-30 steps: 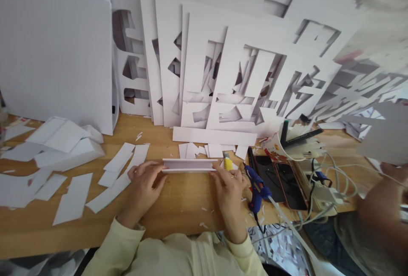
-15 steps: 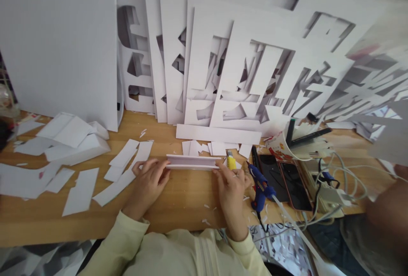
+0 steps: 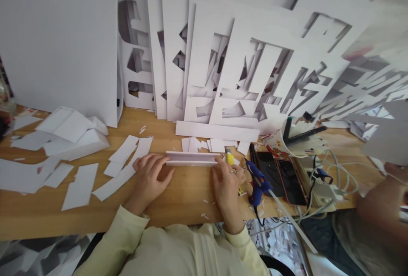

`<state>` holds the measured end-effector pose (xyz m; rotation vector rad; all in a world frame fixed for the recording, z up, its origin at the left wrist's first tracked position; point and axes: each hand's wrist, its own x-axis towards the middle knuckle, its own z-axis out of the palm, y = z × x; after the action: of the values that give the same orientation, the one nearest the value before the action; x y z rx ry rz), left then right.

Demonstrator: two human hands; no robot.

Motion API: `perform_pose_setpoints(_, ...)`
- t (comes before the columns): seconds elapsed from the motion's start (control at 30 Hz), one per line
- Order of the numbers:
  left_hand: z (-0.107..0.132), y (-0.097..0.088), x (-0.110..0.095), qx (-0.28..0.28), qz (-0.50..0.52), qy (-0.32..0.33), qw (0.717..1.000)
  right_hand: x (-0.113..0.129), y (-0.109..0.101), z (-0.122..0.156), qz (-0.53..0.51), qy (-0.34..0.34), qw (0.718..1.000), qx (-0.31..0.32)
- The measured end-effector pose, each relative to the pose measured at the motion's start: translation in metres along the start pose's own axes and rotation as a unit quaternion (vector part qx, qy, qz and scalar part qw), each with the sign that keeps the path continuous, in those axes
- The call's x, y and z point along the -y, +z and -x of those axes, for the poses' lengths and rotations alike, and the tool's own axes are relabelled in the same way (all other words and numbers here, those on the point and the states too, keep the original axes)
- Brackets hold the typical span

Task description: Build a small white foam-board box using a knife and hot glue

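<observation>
A white folded strip [image 3: 191, 159] with raised long edges, like a shallow channel of board, lies lengthwise on the wooden table between my two hands. My left hand [image 3: 149, 180] is at its left end, index fingertip against the end and thumb just in front of the near edge. At the other end, my right hand [image 3: 225, 182] has its thumb and index finger closed on the strip. A yellow utility knife [image 3: 229, 158] shows beside my right hand, partly covered by its fingers; whether they hold it, I cannot tell.
A blue hot glue gun [image 3: 256, 180] with a white glue stick lies right, near phones [image 3: 290, 182], cables and a paper cup [image 3: 277, 142] of pens. White cut pieces [image 3: 81, 184] are scattered left. Cut-out boards [image 3: 204, 55] stand behind. Another person's arm [image 3: 382, 199] is at far right.
My left thumb has spread a little away from the fingers. Both hands stay at the strip's ends. The view has shifted slightly, and the other person's arm at right has moved.
</observation>
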<state>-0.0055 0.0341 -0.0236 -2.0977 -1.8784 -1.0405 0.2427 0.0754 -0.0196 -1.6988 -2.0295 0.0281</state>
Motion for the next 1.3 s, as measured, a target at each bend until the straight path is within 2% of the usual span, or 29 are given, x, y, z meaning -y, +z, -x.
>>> perform_pose_setpoints(0.63, 0.002, -0.001, 0.000, 0.006, -0.002, 0.005, 1.000, 0.003, 0.000, 0.000, 0.037, 0.016, 0.999, 0.023)
perform_pose_setpoints(0.77, 0.004, 0.001, 0.002, 0.004, -0.005, 0.000, 1.000, 0.002, 0.000, 0.000, 0.023, 0.013, 0.999, 0.021)
perform_pose_setpoints(1.1, 0.008, 0.006, 0.003, 0.009, -0.003, -0.022, 1.000, 0.008, -0.011, 0.003, -0.040, 0.036, 0.997, 0.064)
perform_pose_setpoints(1.2, 0.006, 0.005, 0.004, 0.004, -0.006, -0.009, 1.000, 0.007, -0.016, 0.007, -0.074, 0.044, 0.995, 0.052)
perform_pose_setpoints(1.3, 0.003, -0.004, -0.001, -0.022, -0.008, -0.002, 1.000, 0.005, -0.023, 0.011, -0.087, 0.044, 0.995, 0.016)
